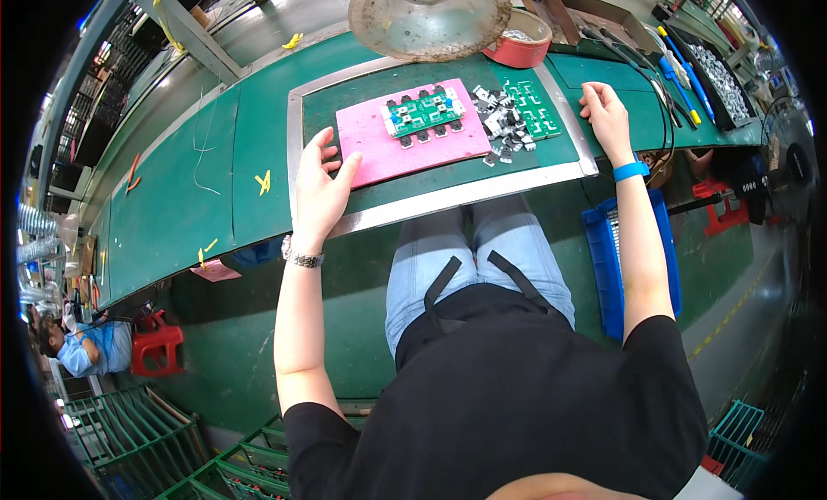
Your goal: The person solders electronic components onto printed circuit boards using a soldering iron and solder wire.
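A green circuit board (425, 113) with two blue round parts lies on a pink foam board (366, 142). Black components with metal tabs (437, 132) stick out along both its long edges. My left hand (320, 186) is open at the foam's left edge, thumb apart from the fingers; whether it touches the foam I cannot tell. Beyond the metal frame's right side, my right hand (608, 121) has its fingers curled in, with nothing visible in them. Between the hands, right of the foam, lie a heap of loose black-and-silver components (504, 121) and bare green boards (532, 108).
A metal frame (457, 192) borders the work area. A dirty lamp-like hood (429, 22) hangs overhead. Behind stand a red round container (521, 43) and a brown tray (594, 18). Blue-handled tools (680, 82) and a black parts tray (715, 78) are right. A blue crate (609, 276) sits below.
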